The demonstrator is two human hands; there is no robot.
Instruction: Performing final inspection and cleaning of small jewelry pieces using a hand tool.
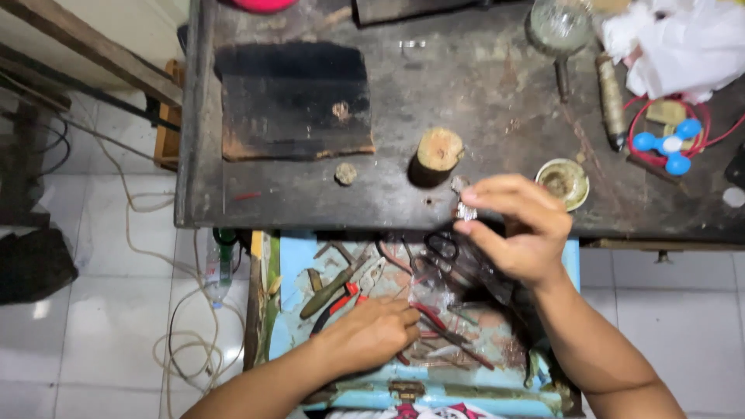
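My right hand (516, 229) is raised over the front edge of the dark wooden workbench (481, 85), pinching a small shiny silver piece (466, 210) between thumb and fingertips. A clear plastic bag seems to hang from the same hand. My left hand (372, 334) reaches down into the open light-blue drawer (299, 252), its fingers resting among the tools next to red-handled pliers (341, 302). Black scissors (441, 246) lie further back in the drawer. A short wooden stump (439, 150) stands on the bench just left of my right hand.
On the bench lie a charred black board (295, 101), a small round bowl (564, 181), a glass-headed tool (560, 31), crumpled white plastic (675, 43), red wire and a blue spinner (669, 144). Cables trail over the white tiled floor (116, 310) at left.
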